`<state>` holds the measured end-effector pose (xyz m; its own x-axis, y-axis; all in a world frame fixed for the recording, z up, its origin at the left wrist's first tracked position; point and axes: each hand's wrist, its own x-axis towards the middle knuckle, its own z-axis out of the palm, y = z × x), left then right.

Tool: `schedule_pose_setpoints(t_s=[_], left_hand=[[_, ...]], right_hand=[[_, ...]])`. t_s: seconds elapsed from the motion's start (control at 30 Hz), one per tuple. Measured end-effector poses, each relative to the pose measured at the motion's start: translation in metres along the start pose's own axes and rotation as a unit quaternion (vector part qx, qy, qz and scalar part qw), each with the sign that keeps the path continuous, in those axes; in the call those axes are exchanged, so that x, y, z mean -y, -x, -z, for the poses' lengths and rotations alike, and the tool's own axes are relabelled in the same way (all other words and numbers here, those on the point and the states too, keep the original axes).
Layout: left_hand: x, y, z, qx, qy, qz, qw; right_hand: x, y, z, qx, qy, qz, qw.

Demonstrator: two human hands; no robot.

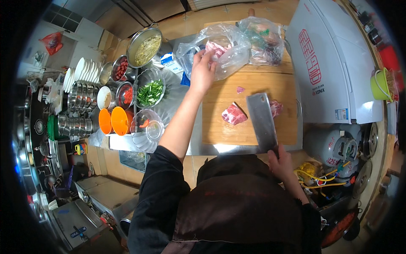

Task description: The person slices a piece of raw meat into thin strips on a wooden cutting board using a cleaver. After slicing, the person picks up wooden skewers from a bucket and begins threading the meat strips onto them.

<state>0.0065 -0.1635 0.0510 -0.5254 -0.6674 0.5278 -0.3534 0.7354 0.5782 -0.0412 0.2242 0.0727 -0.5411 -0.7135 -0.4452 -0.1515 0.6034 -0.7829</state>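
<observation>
Grips a cleaver by its handle in the clenched fingers of the right hand, just off the chopping board's near edge. Has, off to the right, a grey gas cylinder with red marks. Slants the blade in over the board, between a chunk of meat on the left and a second chunk, partly hidden, on the right. Has a small scrap farther in. Shows, past the right edge, a white freezer with large red lettering and a blue-and-white label. Shows, past the left edge, a blue-and-white packet with unreadable print. Puts the left hand into an open clear bag at the far left edge, with curved fingers at the near left side of the bagged meat; cannot tell whether grasping it. Has a filled bag toward the far right corner.
</observation>
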Motion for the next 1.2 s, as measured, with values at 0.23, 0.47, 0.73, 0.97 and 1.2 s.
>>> schedule_pose_setpoints(t_s=[0.23, 0.47, 0.73, 0.97, 1.2], left_hand=[[-0.032, 0.13, 0.026, 0.044, 0.074, 0.106, 0.991], [-0.042, 0.168, 0.013, 0.096, 0.101, 0.078, 0.987], [-0.035, 0.167, 0.009, 0.118, 0.101, 0.087, 0.984], [-0.039, 0.168, 0.009, 0.135, 0.105, 0.083, 0.982], [-0.032, 0.169, 0.002, 0.111, 0.105, 0.07, 0.986]], right_hand=[[0.016, -0.017, 0.003, -0.042, 0.24, 0.179, 0.953], [0.054, -0.036, -0.004, 0.066, 0.342, 0.138, 0.927], [0.061, -0.055, -0.023, 0.107, 0.288, 0.103, 0.946], [0.08, -0.108, -0.056, 0.071, 0.275, 0.157, 0.946], [0.047, -0.059, -0.024, 0.106, 0.278, 0.079, 0.952]])
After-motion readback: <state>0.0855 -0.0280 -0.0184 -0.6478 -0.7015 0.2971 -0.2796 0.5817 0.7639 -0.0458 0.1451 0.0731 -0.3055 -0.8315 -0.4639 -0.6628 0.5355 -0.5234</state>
